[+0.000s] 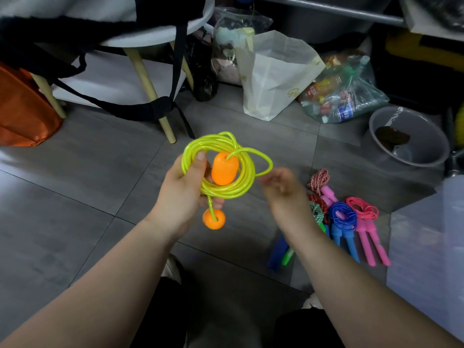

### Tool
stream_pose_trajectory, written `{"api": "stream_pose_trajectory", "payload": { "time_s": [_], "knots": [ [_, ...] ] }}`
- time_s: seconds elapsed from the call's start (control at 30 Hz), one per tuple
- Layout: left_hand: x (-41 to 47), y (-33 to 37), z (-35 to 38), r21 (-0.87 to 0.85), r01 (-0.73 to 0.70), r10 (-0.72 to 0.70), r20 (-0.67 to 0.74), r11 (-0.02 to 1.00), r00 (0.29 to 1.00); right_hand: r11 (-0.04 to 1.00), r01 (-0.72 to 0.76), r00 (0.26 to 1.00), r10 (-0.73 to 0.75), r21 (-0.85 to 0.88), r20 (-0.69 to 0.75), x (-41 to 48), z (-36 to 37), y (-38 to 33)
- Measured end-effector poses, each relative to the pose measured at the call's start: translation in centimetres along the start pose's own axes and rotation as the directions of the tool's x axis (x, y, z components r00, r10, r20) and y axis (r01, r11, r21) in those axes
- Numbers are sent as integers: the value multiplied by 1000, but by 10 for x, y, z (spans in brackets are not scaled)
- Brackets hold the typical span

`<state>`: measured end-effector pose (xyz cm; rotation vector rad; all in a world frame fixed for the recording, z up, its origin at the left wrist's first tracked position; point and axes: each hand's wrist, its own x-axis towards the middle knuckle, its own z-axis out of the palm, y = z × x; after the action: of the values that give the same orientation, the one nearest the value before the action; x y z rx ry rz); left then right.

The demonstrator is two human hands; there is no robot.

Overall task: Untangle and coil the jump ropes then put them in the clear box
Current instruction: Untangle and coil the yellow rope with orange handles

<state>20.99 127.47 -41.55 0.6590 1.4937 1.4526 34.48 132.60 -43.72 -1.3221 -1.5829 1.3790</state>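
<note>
The left hand (184, 189) grips a coiled yellow-green jump rope (221, 167), its orange handles (224, 168) inside and below the coil. The blurred right hand (283, 187) hovers beside it, fingers relaxed, above coiled blue (342, 217) and pink ropes (364, 209).

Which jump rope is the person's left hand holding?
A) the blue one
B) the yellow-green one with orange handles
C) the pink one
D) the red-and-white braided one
B: the left hand grips the coiled yellow-green jump rope, one orange handle inside the coil.
</note>
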Motion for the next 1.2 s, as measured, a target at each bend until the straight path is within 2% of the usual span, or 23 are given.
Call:
{"api": "stream_pose_trajectory", "payload": {
  "time_s": [0.07, 0.1, 0.27, 0.3, 0.4, 0.53, 0.63, 0.77, 0.83, 0.9, 0.97, 1.07, 1.13, 1.2],
  "knots": [
    [1, -1, 0, -63, 31, -28, 49, 998, 998, 995, -28, 948, 56, -95, 312, -6, 7, 3],
    [0, -1, 0, -82, 45, -39, 81, 996, 996, 996, -32, 926, 60, -80, 373, -10, 10, 3],
    [-3, -3, 2, -40, 58, -51, 165, 998, 985, 997, -25, 930, -5, 76, 367, -9, 15, -1],
    [-3, -3, 1, -32, 51, -45, 158, 998, 986, 1000, 1, 931, -12, 30, 365, -8, 14, -2],
    [-2, 0, -3, -39, 19, -15, 93, 999, 996, 951, 124, 957, -39, -284, 288, -5, 4, 5],
    [3, 9, -11, -93, -11, 10, -14, 996, 1000, 757, 269, 945, -89, -596, 315, -4, -9, 25],
    [3, 9, -13, -55, -10, 10, -10, 998, 1000, 642, 393, 917, -223, -658, 330, -5, -9, 28],
    [1, 7, -11, -21, -32, 32, -2, 999, 999, 593, 492, 868, -392, -637, 305, -5, -6, 24],
    [3, 10, -14, -42, -64, 62, -43, 997, 997, 594, 446, 894, -324, -669, 309, -6, -6, 26],
    [5, 14, -18, -69, -114, 108, -90, 991, 990, 607, 317, 942, -110, -729, 318, -7, -9, 27],
    [5, 15, -20, -59, -155, 148, -106, 986, 983, 598, 213, 945, 75, -773, 318, -6, -11, 31],
    [2, 14, -18, -30, -157, 155, -72, 987, 985, 589, 182, 923, 175, -788, 343, -7, -7, 30],
    [1, 12, -17, -16, -133, 132, -50, 991, 990, 657, 165, 882, 235, -735, 408, -8, -8, 34],
    [1, 11, -18, 0, -117, 117, -30, 993, 993, 779, 111, 827, 271, -617, 492, -5, -8, 34]
  ]
}}
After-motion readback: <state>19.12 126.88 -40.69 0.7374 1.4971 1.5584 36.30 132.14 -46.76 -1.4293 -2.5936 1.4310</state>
